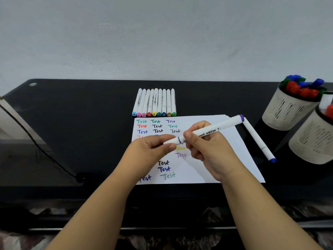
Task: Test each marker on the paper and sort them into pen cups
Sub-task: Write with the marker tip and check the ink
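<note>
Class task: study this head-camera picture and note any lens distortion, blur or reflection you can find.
Head view: wide-angle bending curves the table back edge; the pen cups at the right edge lean and look soft; the glossy tabletop gives faint reflections; the paper is evenly lit.

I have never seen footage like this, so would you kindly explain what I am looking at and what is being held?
There is no machine: a person wears a camera on the head, looking down at both hands. The right hand grips a white marker with a purple end; the left hand pinches its near end. Below lies paper covered with coloured "Test" words. Behind it lies a row of markers, another marker lies at the right, and two pen cups hold sorted ones on the black table.
</note>
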The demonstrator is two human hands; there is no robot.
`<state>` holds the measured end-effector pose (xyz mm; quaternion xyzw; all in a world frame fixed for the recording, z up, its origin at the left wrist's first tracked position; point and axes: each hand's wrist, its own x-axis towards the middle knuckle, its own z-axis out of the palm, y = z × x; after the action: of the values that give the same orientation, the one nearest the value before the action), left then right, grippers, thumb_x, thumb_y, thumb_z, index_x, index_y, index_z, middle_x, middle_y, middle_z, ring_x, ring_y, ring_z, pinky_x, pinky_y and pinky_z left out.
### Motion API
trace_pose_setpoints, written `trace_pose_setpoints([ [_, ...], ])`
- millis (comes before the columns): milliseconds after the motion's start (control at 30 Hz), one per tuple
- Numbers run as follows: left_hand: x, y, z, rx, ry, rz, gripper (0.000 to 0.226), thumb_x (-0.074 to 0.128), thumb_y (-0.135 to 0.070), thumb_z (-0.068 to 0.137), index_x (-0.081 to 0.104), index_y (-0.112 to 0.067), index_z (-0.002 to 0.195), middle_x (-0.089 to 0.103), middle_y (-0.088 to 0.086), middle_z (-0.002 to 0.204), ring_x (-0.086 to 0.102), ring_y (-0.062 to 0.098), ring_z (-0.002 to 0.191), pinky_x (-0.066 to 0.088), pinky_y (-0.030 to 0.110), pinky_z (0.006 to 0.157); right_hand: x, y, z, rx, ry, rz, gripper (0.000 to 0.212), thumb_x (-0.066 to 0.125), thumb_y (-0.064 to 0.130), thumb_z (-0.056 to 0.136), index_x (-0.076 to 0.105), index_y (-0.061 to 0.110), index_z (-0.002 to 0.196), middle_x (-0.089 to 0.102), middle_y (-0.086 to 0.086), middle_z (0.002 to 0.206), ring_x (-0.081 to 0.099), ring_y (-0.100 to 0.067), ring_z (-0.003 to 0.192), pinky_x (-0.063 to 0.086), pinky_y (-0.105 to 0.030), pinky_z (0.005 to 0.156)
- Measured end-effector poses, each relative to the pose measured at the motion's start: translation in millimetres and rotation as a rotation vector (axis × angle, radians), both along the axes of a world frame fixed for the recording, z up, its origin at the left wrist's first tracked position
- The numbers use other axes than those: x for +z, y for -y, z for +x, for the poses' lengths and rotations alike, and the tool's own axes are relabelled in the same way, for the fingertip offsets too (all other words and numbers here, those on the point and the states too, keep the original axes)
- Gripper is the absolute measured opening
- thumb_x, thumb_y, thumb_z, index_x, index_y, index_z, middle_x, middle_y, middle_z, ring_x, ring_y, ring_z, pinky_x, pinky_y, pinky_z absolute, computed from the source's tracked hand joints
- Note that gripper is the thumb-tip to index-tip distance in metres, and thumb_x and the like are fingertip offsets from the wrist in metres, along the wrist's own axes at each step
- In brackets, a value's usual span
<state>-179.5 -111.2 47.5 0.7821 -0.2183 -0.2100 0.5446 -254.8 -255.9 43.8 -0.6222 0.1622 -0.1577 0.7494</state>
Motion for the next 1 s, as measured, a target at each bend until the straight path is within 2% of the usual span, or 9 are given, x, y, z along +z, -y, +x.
trace_pose_setpoints([
  [133, 2.3, -1.8, 1.5, 0.012, -0.014, 0.002, 0.02, 0.072, -0.03, 0.078, 0.065, -0.049, 0.077, 0.069, 0.01, 0.088, 0.046, -0.002, 0.051, 0.039, 0.01, 0.045, 2.7, 9.9, -5.8, 0.122, -0.009, -0.018, 0.015, 0.072, 0.022, 0.078, 0.061, 0.012, 0.083, 0.061, -0.004, 0.061, 0.045, -0.013, 0.052, 0.033, -0.018, 0.046],
  [233, 4.7, -2.1, 1.6, 0.013, -0.021, -0.002, 0.02, 0.071, -0.029, 0.078, 0.066, -0.048, 0.075, 0.067, 0.013, 0.085, 0.035, 0.001, 0.039, 0.033, 0.011, 0.041, 5.1, 17.6, -8.3, 0.141, -0.005, -0.003, 0.013, 0.063, 0.022, 0.079, 0.06, 0.012, 0.087, 0.064, -0.011, 0.066, 0.049, -0.014, 0.051, 0.034, -0.019, 0.046],
  [367, 3.1, -2.2, 1.7, -0.011, -0.025, -0.011, 0.03, 0.072, -0.032, 0.077, 0.066, -0.057, 0.062, 0.066, 0.015, 0.085, 0.039, 0.009, 0.054, 0.033, 0.013, 0.046, 4.3, 21.0, -7.8, 0.078, -0.03, -0.034, 0.01, 0.063, 0.02, 0.078, 0.057, 0.016, 0.072, 0.058, -0.005, 0.057, 0.043, -0.013, 0.05, 0.033, -0.018, 0.046],
  [533, 1.8, -1.9, 1.0, 0.002, -0.044, -0.04, 0.03, 0.072, -0.03, 0.078, 0.068, -0.055, 0.063, 0.06, 0.011, 0.073, 0.034, 0.004, 0.043, 0.03, 0.01, 0.041, 1.8, 17.0, -4.5, 0.083, -0.025, 0.05, 0.01, 0.064, 0.023, 0.07, 0.059, 0.018, 0.065, 0.054, -0.003, 0.053, 0.042, -0.011, 0.049, 0.033, -0.017, 0.045],
  [667, -0.2, -0.5, 0.6, 0.019, -0.036, -0.033, 0.037, 0.07, -0.03, 0.08, 0.064, -0.06, 0.059, 0.067, 0.015, 0.095, 0.051, 0.011, 0.076, 0.042, 0.018, 0.065, -1.7, 10.9, 0.3, 0.083, -0.019, 0.114, 0.014, 0.064, 0.024, 0.071, 0.063, 0.023, 0.057, 0.054, -0.002, 0.053, 0.044, -0.01, 0.048, 0.036, -0.017, 0.045],
  [767, -3.0, 0.3, 2.4, 0.061, -0.053, -0.016, 0.037, 0.069, -0.031, 0.082, 0.064, -0.058, 0.056, 0.071, 0.0, 0.087, 0.055, 0.005, 0.069, 0.045, 0.013, 0.06, -5.8, 7.9, 4.4, 0.038, -0.037, 0.08, 0.01, 0.063, 0.023, 0.078, 0.062, 0.017, 0.071, 0.055, -0.002, 0.056, 0.045, -0.011, 0.05, 0.037, -0.019, 0.047],
  [867, -4.9, 3.1, 3.0, 0.08, -0.042, 0.009, 0.027, 0.066, -0.034, 0.084, 0.065, -0.052, 0.065, 0.064, -0.007, 0.064, 0.043, -0.003, 0.044, 0.036, 0.01, 0.042, -10.5, 3.1, 9.9, -0.089, -0.072, 0.07, 0.01, 0.059, 0.019, 0.09, 0.06, 0.013, 0.082, 0.057, -0.001, 0.058, 0.046, -0.011, 0.052, 0.038, -0.021, 0.048],
  [933, -6.0, 5.0, 2.5, 0.072, -0.034, 0.019, 0.02, 0.065, -0.034, 0.085, 0.064, -0.05, 0.073, 0.055, -0.014, 0.055, 0.038, -0.002, 0.037, 0.031, 0.009, 0.039, -12.6, 0.8, 12.2, -0.186, -0.06, 0.071, 0.006, 0.062, 0.018, 0.089, 0.06, 0.013, 0.087, 0.059, 0.0, 0.061, 0.047, -0.01, 0.052, 0.039, -0.021, 0.049],
  [1000, -7.3, 5.5, 2.5, 0.075, -0.035, 0.025, 0.012, 0.065, -0.036, 0.085, 0.065, -0.048, 0.081, 0.054, -0.016, 0.052, 0.04, -0.003, 0.036, 0.03, 0.009, 0.038, -13.8, 2.3, 13.6, -0.303, -0.03, 0.077, 0.016, 0.067, 0.018, 0.086, 0.057, 0.013, 0.097, 0.061, 0.001, 0.065, 0.049, -0.011, 0.055, 0.041, -0.022, 0.05],
])
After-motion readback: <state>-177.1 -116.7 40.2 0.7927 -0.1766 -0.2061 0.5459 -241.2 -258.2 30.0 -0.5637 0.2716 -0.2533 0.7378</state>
